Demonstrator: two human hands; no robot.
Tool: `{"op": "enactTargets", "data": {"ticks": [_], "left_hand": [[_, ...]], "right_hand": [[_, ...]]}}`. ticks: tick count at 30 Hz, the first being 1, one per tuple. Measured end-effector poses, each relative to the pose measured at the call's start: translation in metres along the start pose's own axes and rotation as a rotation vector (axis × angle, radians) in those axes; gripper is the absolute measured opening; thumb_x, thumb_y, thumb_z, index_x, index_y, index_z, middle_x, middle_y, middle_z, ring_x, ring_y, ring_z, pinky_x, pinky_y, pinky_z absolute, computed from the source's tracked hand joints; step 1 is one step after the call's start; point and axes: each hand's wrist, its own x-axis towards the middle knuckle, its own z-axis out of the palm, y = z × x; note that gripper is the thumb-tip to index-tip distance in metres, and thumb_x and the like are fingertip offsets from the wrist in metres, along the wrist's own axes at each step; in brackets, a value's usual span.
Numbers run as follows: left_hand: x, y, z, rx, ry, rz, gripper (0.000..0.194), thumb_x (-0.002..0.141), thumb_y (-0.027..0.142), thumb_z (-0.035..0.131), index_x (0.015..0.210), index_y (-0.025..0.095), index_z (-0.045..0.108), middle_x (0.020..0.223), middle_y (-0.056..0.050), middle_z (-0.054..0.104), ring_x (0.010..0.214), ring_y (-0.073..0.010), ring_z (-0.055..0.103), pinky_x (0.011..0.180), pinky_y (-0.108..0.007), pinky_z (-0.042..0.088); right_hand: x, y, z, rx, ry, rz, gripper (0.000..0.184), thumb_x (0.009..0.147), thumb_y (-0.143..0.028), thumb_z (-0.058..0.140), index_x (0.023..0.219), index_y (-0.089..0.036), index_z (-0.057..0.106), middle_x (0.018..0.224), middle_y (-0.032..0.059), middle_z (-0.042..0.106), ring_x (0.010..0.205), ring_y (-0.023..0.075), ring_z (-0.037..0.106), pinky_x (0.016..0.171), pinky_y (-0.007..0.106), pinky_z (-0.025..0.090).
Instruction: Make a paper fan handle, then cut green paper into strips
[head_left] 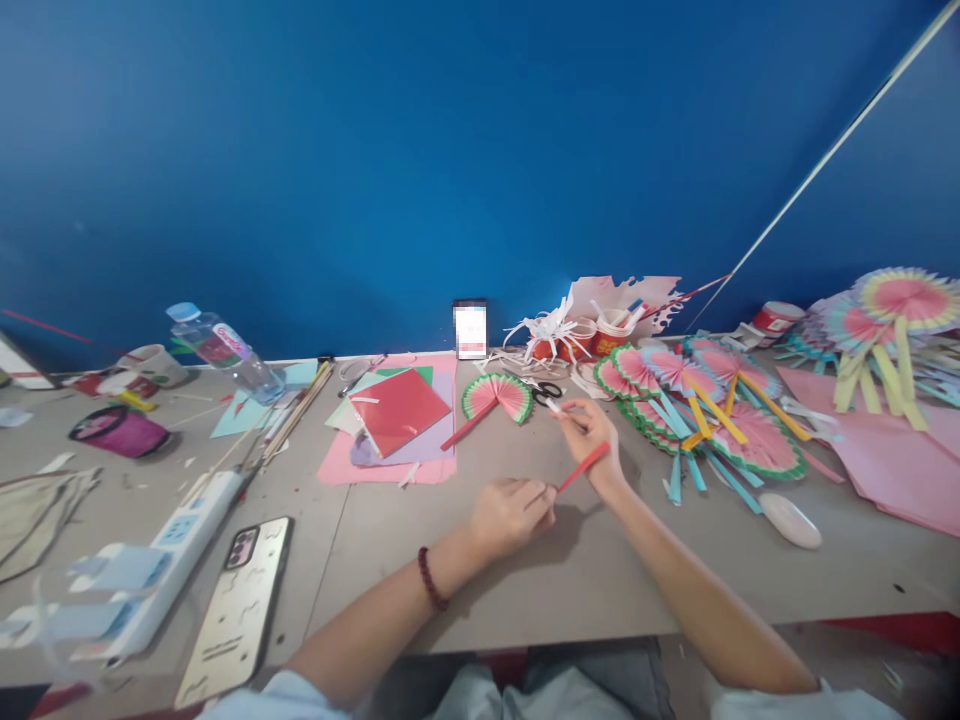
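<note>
My left hand (517, 510) is closed round the lower end of a red paper strip (581, 470). This strip slants up to the right, its far end overlapping the palm of my right hand (592, 440). Between the fingertips of the right hand is a small white piece (553, 405), perhaps paper or tape. Just beyond it on the table lie black-handled scissors (547, 390). A pink and green folded paper fan (504, 395) with a red strip handle rests left of the scissors.
Several finished paper fans (675, 385) are piled at right, near a white computer mouse (791, 520). Coloured paper sheets (401, 410) lie left of centre. Further left are a bottle (225, 350), a power strip (176, 560) and a phone (236, 610). Another phone (471, 330) leans against the wall.
</note>
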Motion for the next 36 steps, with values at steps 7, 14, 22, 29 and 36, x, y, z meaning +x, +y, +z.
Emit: {"op": "enactTargets", "data": {"ticks": [7,14,22,29,36], "left_hand": [[0.009,-0.006,-0.006,-0.437,0.081,-0.47,0.03,0.097,0.032,0.051,0.078,0.019,0.069,0.065,0.0,0.057,0.056,-0.011,0.052,0.054,-0.023,0.042],[0.014,-0.013,-0.013,-0.702,0.09,-0.732,0.035,0.094,0.04,0.053,0.071,0.019,0.069,0.061,-0.001,0.054,0.053,-0.0133,0.051,0.051,-0.027,0.039],[0.013,-0.027,-0.012,-0.749,0.15,-0.81,0.039,0.095,0.047,0.049,0.085,0.017,0.072,0.072,-0.002,0.059,0.053,-0.0117,0.048,0.05,-0.027,0.04],[0.01,-0.043,-0.01,-0.61,0.06,-0.636,0.036,0.098,0.039,0.046,0.091,0.017,0.074,0.073,-0.003,0.063,0.065,-0.0155,0.059,0.064,-0.029,0.05],[0.004,-0.047,-0.006,-0.49,0.021,-0.467,0.028,0.099,0.034,0.049,0.103,0.02,0.074,0.084,-0.007,0.072,0.073,-0.0175,0.065,0.07,-0.031,0.053]], "right_hand": [[0.025,0.024,-0.008,-0.447,0.06,-0.253,0.035,0.087,-0.027,0.051,0.116,-0.019,0.069,0.096,0.012,0.079,0.093,0.0272,0.07,0.087,0.041,0.047],[0.037,0.039,-0.012,-0.863,-0.042,-0.169,0.028,0.082,-0.014,0.053,0.103,-0.018,0.072,0.091,0.0106,0.077,0.098,0.0279,0.065,0.09,0.039,0.043],[0.036,0.05,-0.006,-0.838,-0.048,-0.266,0.024,0.08,-0.012,0.051,0.097,-0.014,0.067,0.103,0.0161,0.067,0.1,0.028,0.057,0.091,0.039,0.043],[0.024,0.023,-0.008,-0.383,0.11,-0.541,0.032,0.096,-0.025,0.036,0.11,-0.019,0.064,0.106,0.0137,0.07,0.102,0.026,0.063,0.094,0.042,0.048],[-0.002,0.002,0.002,-0.433,-0.292,-0.691,0.021,0.091,-0.026,0.053,0.099,-0.022,0.072,0.099,0.0105,0.076,0.1,0.0263,0.066,0.094,0.042,0.048]]}}
